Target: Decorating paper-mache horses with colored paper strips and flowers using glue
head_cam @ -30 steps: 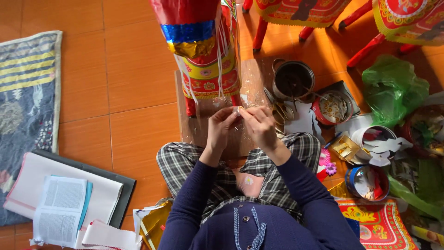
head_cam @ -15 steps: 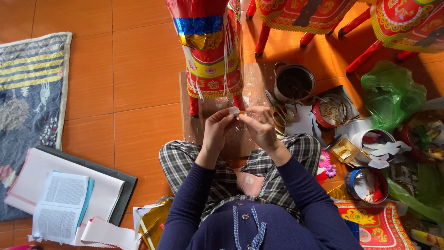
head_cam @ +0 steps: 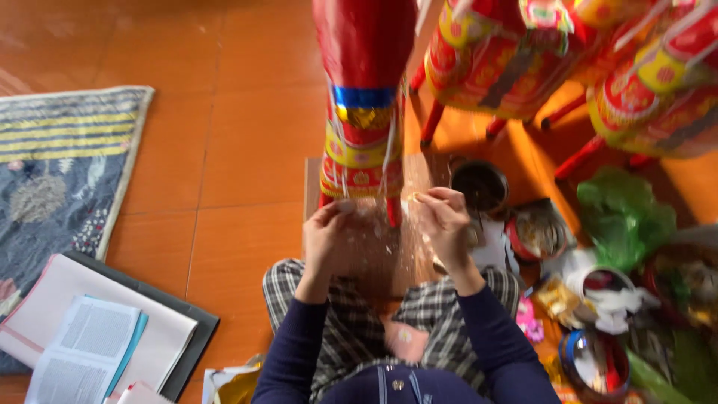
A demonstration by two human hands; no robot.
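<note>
Head view: seated person, left hand (head_cam: 327, 228) and right hand (head_cam: 443, 217) pinched narrow on thin strips hanging from a red-and-gold paper figure (head_cam: 364, 112) standing on the board's (head_cam: 313, 176) far edge, raised for trimming within reach; glue pot (head_cam: 479, 185) beside.

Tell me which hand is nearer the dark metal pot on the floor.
Right. The right hand is just beside the pot, a little below and left of it in the head view. The left hand sits farther off, across the red paper figure's base.
</note>
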